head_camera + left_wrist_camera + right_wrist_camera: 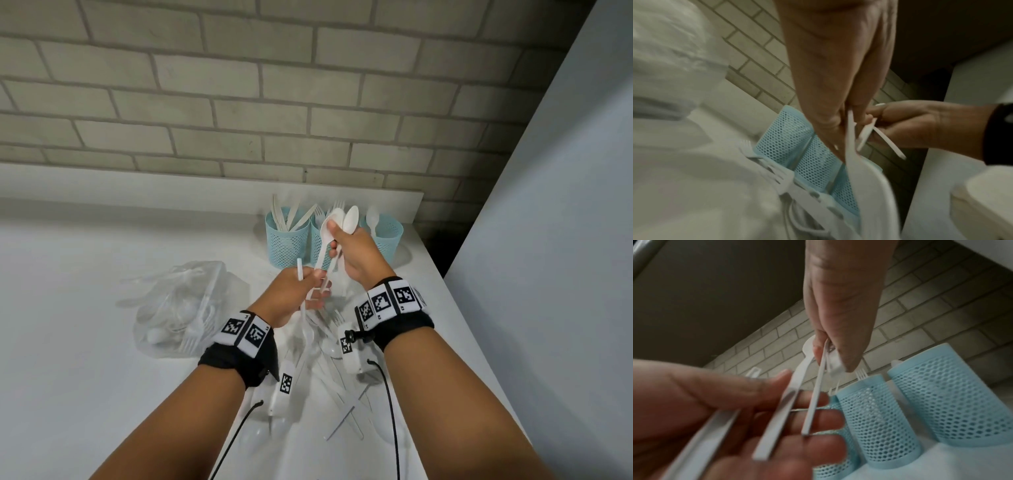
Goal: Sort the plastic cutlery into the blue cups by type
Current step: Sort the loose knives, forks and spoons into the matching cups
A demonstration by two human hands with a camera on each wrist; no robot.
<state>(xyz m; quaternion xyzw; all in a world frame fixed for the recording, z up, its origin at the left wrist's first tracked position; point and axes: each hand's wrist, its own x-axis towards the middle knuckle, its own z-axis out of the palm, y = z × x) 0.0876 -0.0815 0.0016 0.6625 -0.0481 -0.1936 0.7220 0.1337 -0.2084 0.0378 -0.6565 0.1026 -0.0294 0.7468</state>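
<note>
Head view: white counter (85,274) against a brick wall (239,85). Three blue mesh cups (286,245) in a row at the back; left one holds knives (294,214), middle one forks, mostly hidden behind the hand, right one a spoon (372,219). Right hand (356,253) raised in front of the cups, fingers curled around white spoons (342,221), bowls up, handles hanging down toward the left hand. Left hand (294,294) lower, just beside it, fingers closed on a long white utensil (300,274), type unclear. Loose white cutlery pile (329,359) on the counter under the wrists. Clear plastic bag (181,308) with more cutlery to the left. Marker wristbands (245,334) on both wrists.

Left wrist view: blurry. Left hand (838,81) pinches a white handle (851,138) that runs down to a wide end. Right hand (910,123) beside it grips thin white handles (888,142). Blue cups (797,146) behind, forks (764,164) lying on the counter in front of them.

Right wrist view: right hand (838,305) thumb and fingers pinched at the spoon necks (826,353). Two handles reach down across the left hand (715,410), whose fingers (818,420) are loosely spread beneath them while its thumb presses another white handle (702,443). Cups (879,418) stand to the right, fork tines (860,374) showing above the middle rim.
</note>
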